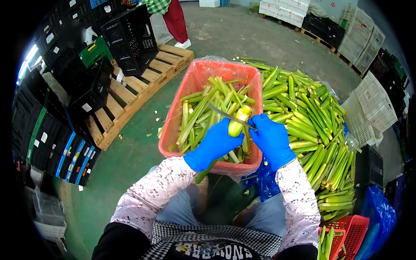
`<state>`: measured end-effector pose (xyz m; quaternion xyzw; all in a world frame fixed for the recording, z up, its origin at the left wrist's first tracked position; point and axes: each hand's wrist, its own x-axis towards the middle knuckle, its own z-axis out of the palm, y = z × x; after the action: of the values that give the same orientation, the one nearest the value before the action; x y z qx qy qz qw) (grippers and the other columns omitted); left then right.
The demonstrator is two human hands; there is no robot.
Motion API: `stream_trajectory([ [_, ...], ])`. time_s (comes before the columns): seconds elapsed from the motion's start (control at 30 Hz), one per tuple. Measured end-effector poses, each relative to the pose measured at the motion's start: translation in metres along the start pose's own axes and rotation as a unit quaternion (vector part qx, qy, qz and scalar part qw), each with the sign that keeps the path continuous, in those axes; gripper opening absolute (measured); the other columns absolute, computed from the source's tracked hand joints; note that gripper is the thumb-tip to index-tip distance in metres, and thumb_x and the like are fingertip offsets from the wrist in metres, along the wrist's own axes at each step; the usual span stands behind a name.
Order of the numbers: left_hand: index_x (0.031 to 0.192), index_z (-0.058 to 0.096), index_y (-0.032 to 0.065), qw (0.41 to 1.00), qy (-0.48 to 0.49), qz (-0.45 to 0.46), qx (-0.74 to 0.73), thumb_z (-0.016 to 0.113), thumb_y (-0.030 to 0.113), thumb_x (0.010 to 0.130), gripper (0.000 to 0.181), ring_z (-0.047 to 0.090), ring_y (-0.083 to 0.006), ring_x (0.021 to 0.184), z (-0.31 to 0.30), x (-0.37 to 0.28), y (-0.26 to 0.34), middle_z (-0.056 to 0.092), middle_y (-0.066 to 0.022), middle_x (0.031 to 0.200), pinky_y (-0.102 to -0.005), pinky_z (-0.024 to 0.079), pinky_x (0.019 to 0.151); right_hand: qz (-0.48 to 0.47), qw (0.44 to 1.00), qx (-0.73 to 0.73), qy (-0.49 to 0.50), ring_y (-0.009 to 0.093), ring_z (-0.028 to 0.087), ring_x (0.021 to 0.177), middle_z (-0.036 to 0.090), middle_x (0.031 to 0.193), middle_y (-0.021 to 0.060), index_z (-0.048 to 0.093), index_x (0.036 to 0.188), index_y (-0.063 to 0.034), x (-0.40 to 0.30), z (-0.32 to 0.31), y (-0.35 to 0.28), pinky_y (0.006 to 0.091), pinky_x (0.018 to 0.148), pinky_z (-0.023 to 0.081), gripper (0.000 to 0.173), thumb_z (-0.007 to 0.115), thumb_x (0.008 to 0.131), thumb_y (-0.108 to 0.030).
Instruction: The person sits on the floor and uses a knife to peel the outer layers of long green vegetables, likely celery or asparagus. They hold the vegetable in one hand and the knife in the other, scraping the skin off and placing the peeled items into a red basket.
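Note:
Before me stands a red plastic basket (165, 131) lined with clear film, holding cut green leaves and stalks (198, 110). Over its near right part, my left hand (215, 143), in a blue glove, grips a thick pale-green vegetable stem (236, 126). My right hand (271, 138), gloved too, holds a knife (229, 116) whose curved blade lies across the stem and points to the upper left. The knife's handle is mostly hidden in the fist. To the right of the basket spreads a large heap of green stalks (308, 120).
A wooden pallet (143, 94) with black crates (130, 42) stands at the left. Another person (175, 22) stands beyond it. White baskets (367, 110) lie right of the heap; red baskets (354, 234) and blue plastic film (378, 208) are at the lower right.

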<state>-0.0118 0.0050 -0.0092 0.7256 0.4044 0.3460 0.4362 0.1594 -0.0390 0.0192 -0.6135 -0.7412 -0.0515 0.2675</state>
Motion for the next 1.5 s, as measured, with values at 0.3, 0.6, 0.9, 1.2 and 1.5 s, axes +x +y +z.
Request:
stream_trajectory([
  [0.3,0.103,0.056,0.001,0.999,0.023,-0.016,0.021,0.069,0.025,0.072,0.041,0.063,-0.0379,0.083,0.005,-0.012,0.005,0.064,-0.0228,0.089,-0.0411,0.05,0.069,0.053,0.993,0.104,-0.013,0.035,0.062,0.077,0.062,0.09,0.0121,0.058,0.096,-0.0135,-0.01,0.027,0.019,0.0438,0.065,0.05,0.019,0.064,0.079,-0.02],
  [0.6,0.098,0.059,0.0024,0.983,-0.079,-0.116,-0.115,0.067,0.016,0.079,0.025,0.059,-0.0116,0.063,-0.008,-0.022,0.016,0.062,-0.0063,0.078,-0.0269,0.049,0.057,0.13,0.98,0.135,-0.075,0.041,0.06,0.081,0.063,0.089,0.02,0.059,0.091,-0.0094,-0.031,0.068,0.051,0.0481,0.069,0.048,0.022,0.06,0.083,-0.03],
  [0.9,0.108,0.055,0.0047,0.996,-0.005,0.065,-0.057,0.069,0.011,0.08,0.032,0.059,-0.0119,0.088,-0.017,-0.013,0.022,0.063,-0.0034,0.095,-0.0279,0.048,0.079,0.27,0.912,0.304,-0.054,0.025,0.065,0.079,0.066,0.084,0.0156,0.064,0.099,-0.0071,-0.022,0.004,0.023,0.0387,0.07,0.049,0.028,0.065,0.084,-0.031],
  [1.2,0.144,0.027,0.0097,0.984,-0.12,0.105,-0.085,0.066,0.0,0.073,0.083,0.047,-0.0195,0.12,-0.025,-0.008,0.054,0.044,-0.0101,0.137,-0.0331,0.038,0.101,0.075,0.91,0.404,-0.047,0.022,0.063,0.098,0.063,0.112,0.0134,0.051,0.131,-0.0177,-0.006,-0.048,-0.026,0.0336,0.084,0.05,0.063,0.075,0.074,-0.026],
  [1.5,0.144,0.025,0.009,0.972,-0.153,0.14,-0.109,0.066,-0.004,0.066,0.089,0.046,-0.022,0.121,-0.015,0.003,0.049,0.041,-0.0103,0.137,-0.0351,0.036,0.103,0.063,0.918,0.387,-0.065,0.031,0.065,0.096,0.065,0.106,0.0156,0.057,0.121,-0.0149,-0.012,-0.051,-0.016,0.0367,0.08,0.053,0.05,0.069,0.073,-0.022],
])
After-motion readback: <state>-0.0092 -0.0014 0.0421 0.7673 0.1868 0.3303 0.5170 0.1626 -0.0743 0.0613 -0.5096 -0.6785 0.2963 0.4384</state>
